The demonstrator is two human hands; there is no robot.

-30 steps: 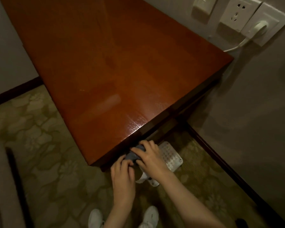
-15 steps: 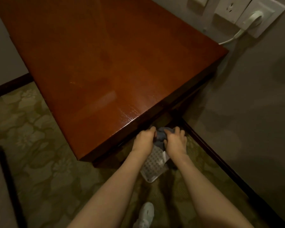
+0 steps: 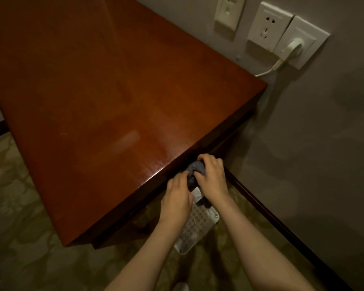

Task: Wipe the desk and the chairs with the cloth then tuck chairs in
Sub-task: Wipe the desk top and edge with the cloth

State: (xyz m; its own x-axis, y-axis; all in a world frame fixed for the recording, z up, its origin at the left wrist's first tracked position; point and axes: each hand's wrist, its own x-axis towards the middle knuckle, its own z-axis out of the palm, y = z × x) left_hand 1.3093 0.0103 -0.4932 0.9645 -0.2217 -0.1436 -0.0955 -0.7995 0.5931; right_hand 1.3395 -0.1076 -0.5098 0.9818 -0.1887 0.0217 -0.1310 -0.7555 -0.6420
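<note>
A glossy red-brown wooden desk [image 3: 118, 106] fills most of the view, its near corner pointing toward me. A bunched blue-grey cloth [image 3: 194, 169] sits just off the desk's right front edge. My right hand [image 3: 212, 177] grips the cloth from the right with curled fingers. My left hand [image 3: 177, 198] holds the cloth's lower part from the left. Both hands are close together beside the desk edge. No chair shows in this view.
A white patterned slipper [image 3: 195, 225] lies on the carpet under my hands. Wall sockets [image 3: 267, 28] with a white plug and cable [image 3: 286, 53] sit on the grey wall at right. A dark skirting board [image 3: 271, 215] runs along the wall. Patterned carpet [image 3: 19, 206] covers the floor.
My hands stayed together on the cloth by the desk's right edge, and have shifted slightly so the right hand sits over the cloth. The view has tilted a little.
</note>
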